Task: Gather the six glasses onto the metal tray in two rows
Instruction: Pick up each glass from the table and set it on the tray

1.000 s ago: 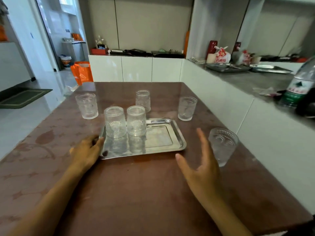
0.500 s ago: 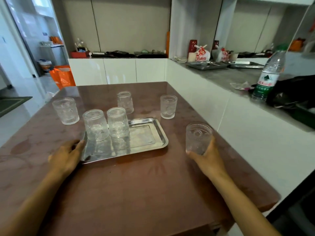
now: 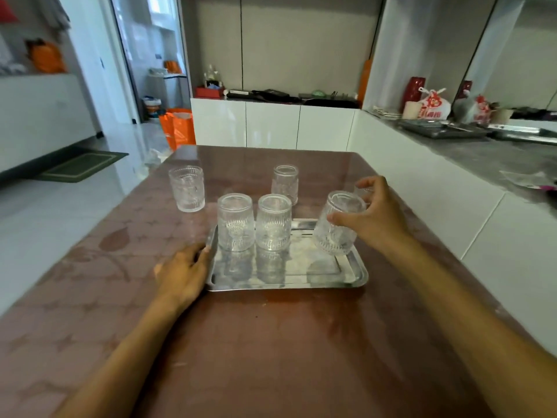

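Note:
A metal tray [image 3: 355, 277] lies on the brown table. Two ribbed glasses [image 3: 235, 222] [image 3: 273, 223] stand upside down side by side in its far left part. My right hand [image 3: 373, 217] grips a third glass [image 3: 336, 227], upside down and tilted, just above the tray's far right part. My left hand [image 3: 182, 271] rests against the tray's left edge. One glass [image 3: 187, 188] stands upright on the table far left of the tray, and another [image 3: 285, 184] stands upside down behind the tray. A further glass [image 3: 363, 192] is mostly hidden behind my right hand.
A white counter wall [image 3: 437, 200] runs along the table's right side, with a grey countertop carrying trays, bags and cups. White cabinets [image 3: 271, 125] stand beyond the table's far end. Orange bags [image 3: 177, 126] sit on the floor to the far left.
My right hand took hold of the glass at the table's right edge, lifted it, turned it upside down and carried it left over the tray. My left hand stayed at the tray's left edge.

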The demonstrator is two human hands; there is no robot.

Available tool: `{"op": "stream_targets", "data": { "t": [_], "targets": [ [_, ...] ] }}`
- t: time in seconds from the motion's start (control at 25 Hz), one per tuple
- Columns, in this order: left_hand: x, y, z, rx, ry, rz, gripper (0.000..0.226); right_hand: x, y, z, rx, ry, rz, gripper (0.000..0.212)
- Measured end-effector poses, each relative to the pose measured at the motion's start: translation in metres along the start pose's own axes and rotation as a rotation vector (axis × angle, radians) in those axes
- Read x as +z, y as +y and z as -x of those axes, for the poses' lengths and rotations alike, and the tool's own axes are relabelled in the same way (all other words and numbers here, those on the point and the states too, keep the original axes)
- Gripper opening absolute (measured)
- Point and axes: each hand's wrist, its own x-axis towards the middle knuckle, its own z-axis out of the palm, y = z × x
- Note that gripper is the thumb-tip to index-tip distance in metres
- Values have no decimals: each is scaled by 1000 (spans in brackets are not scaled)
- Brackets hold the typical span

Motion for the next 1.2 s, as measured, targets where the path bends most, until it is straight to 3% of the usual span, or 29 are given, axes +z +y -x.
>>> {"op": "stream_targets", "data": {
  "t": [0.12,0.24,0.36,0.48,0.76,0.84,0.92,1.04,1.12,1.2],
  "targets": [
    [3,-3,-2,-26,-2,-16,29,22,1,-26,-32,-123,81,65],
    [6,-5,-3,-18,5,-17,29,34,7,-44,-39,-282,159,76],
    [6,-6,-3,5,19,-25,30,39,12,-55,-77,-390,176,61],
    [7,-9,-4,7,25,-29,29,42,17,-59,-95,-420,128,53],
    [5,-5,-2,-18,15,9,26,50,30,-51,-128,-410,98,64],
    [1,-3,0,-11,-2,28,34,51,38,-36,-125,-332,-15,71],
    [-2,-2,0,-22,-26,54,41,51,52,-21,-94,-46,-197,59],
    [-3,-2,0,-58,-34,77,33,38,83,-13,17,341,-352,48],
    [-5,0,2,-73,-39,101,32,26,103,-18,137,402,-363,61],
    [-7,5,4,-86,-51,149,38,17,121,-31,278,329,-299,88]
  ]
}}
